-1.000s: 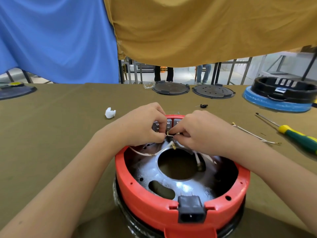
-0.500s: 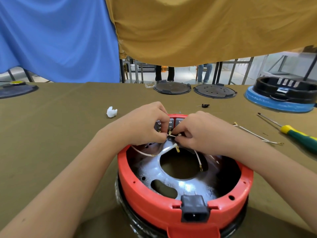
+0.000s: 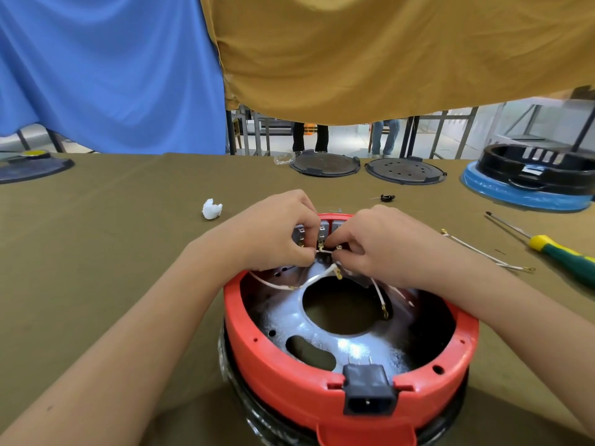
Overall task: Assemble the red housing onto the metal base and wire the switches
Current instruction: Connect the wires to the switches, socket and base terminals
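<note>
Both hands work at the far rim of the red housing (image 3: 289,365), fingers curled tight. The left hand (image 3: 277,233) pinches one end of a short white wire (image 3: 326,251) between thumb and fingertips; the right hand (image 3: 376,246) pinches its other end, forefinger pointing left toward the switches (image 3: 317,233). The wire runs roughly left to right between the two hands, just in front of the switch terminals, which stand upright inside the housing's far wall. The housing sits over the metal base (image 3: 322,329), its black power socket (image 3: 368,394) facing the person at the near rim. More white leads (image 3: 380,294) hang loose inside, below the hands. On the olive table (image 3: 96,252) to the right lie a spare wire (image 3: 483,252) and a green-and-yellow screwdriver (image 3: 560,255).
</note>
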{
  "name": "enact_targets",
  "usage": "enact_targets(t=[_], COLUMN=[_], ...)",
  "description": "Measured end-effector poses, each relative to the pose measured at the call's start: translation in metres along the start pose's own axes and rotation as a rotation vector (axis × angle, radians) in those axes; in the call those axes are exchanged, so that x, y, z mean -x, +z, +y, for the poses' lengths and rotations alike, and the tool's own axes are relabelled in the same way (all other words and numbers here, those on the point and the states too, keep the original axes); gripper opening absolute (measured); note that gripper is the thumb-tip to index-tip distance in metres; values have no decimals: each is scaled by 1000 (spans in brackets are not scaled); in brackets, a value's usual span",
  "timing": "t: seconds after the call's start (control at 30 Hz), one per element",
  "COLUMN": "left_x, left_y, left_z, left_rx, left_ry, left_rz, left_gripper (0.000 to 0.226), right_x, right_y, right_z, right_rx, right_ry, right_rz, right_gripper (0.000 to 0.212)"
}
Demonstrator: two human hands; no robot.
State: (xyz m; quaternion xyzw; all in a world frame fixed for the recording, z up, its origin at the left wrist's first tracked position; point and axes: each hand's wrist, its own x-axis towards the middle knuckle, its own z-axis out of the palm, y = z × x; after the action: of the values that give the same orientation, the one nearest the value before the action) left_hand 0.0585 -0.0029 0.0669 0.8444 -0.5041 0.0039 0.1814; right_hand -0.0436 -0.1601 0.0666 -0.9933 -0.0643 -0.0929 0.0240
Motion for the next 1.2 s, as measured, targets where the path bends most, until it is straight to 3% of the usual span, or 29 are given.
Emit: enact_targets(t=[0.4,0.6,0.97,1.2], left_x=[-5,-13,-17,-12], left_y=[1,-2,1,3], left_z=[0,1,2,-2], left_rx=[-118,-150,-282,-120], left_ry=[13,45,57,41], left_rz=[45,57,25,11], left_gripper=[22,44,43,46], right_x=[-4,-5,-3,-2], right_y=[4,7,7,8], right_z=[5,8,7,7], right_rx=[-28,-17,61,77], right_ry=[16,16,52,111], right_rz=[53,93,114,144], right_gripper=[19,13,15,15])
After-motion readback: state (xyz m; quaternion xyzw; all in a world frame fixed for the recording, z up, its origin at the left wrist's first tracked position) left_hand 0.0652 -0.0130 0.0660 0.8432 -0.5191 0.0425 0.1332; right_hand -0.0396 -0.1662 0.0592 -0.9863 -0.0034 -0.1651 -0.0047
